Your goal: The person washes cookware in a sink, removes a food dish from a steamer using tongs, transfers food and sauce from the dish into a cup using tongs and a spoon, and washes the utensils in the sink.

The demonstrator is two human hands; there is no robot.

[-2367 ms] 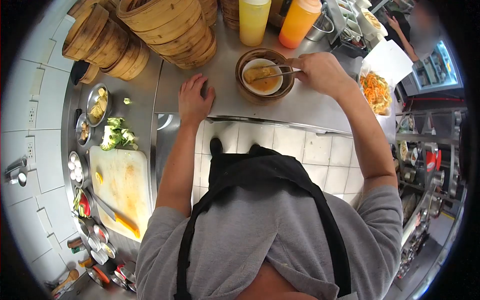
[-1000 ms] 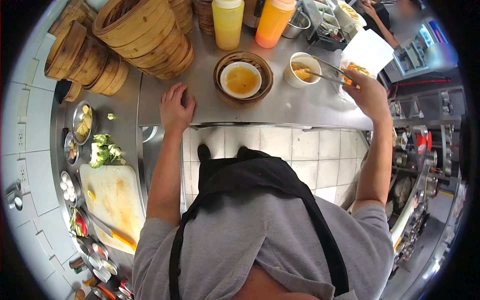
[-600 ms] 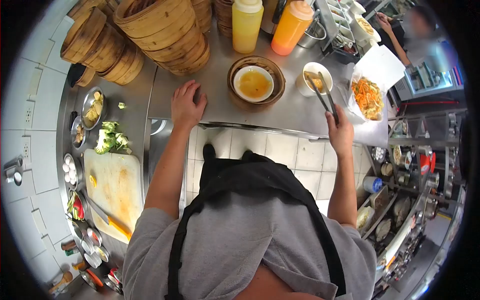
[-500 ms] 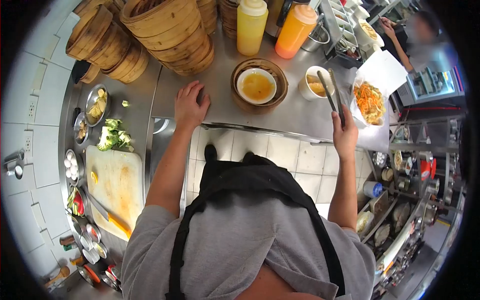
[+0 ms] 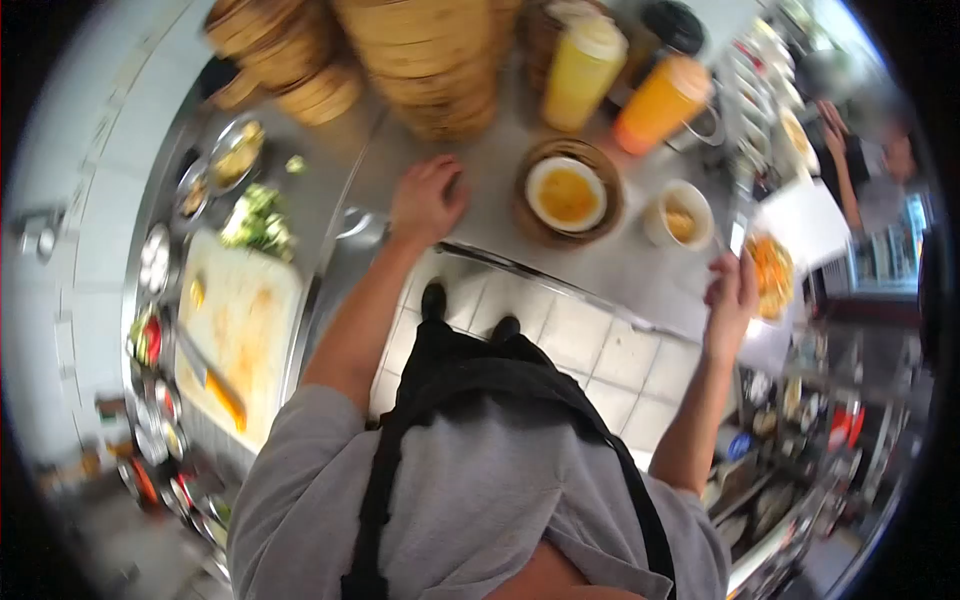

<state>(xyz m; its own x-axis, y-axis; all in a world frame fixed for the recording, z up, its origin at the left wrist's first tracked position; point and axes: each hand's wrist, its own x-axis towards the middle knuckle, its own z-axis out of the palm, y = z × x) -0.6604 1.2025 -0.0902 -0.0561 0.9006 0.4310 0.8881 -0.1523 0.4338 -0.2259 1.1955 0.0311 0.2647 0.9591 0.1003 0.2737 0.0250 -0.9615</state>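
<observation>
My left hand (image 5: 424, 203) rests on the steel counter near its front edge, holding nothing, fingers loosely bent and thumb apart. My right hand (image 5: 733, 290) is closed round metal tongs (image 5: 740, 215), whose tips point away from me. Just right of that hand is an open white takeout box (image 5: 772, 270) with shredded orange and pale food in it. A white cup (image 5: 657, 225) with yellowish food stands left of the tongs. Between my hands, a white dish (image 5: 541, 198) of orange-yellow liquid sits in a round bamboo steamer (image 5: 528, 222). The tongs are blurred.
Stacked bamboo steamers (image 5: 430, 70) and yellow (image 5: 583, 80) and orange (image 5: 662, 105) squeeze bottles stand at the back. To the left lie a cutting board (image 5: 245, 310), a knife (image 5: 222, 392) with an orange handle, and chopped greens (image 5: 258, 222). Another person's hand (image 5: 832, 120) shows at upper right.
My view has turned, shifting the scene to the right. The tongs have moved from over the cup to beside the takeout box and now point more straight ahead. My left hand stays on the counter.
</observation>
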